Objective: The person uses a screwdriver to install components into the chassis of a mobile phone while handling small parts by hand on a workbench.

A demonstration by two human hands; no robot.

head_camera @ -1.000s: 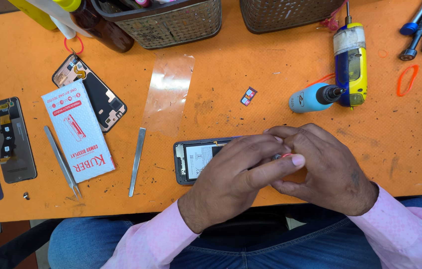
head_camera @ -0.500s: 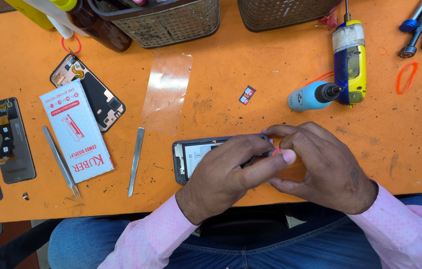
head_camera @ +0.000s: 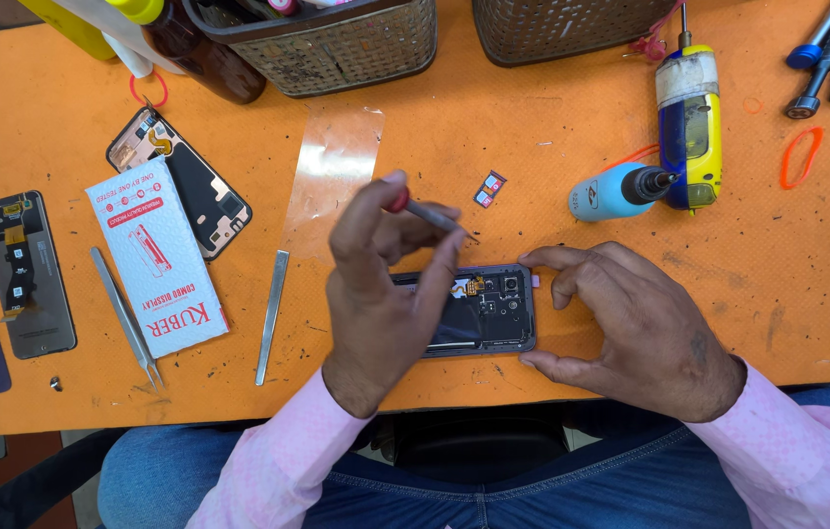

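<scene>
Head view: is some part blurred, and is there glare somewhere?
Head view: mostly sharp; the left hand with its small screwdriver is slightly motion-blurred; the clear plastic film shows white glare; the right hand and opened phone are in focus; lighting is even, shadows soft.

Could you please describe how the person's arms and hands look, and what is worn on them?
Both hands, the left hand and the right hand, are bare: no gloves, and no rings or watch are visible. Each arm wears a long pink shirt sleeve, the left sleeve and the right sleeve, reaching the wrist.
</scene>
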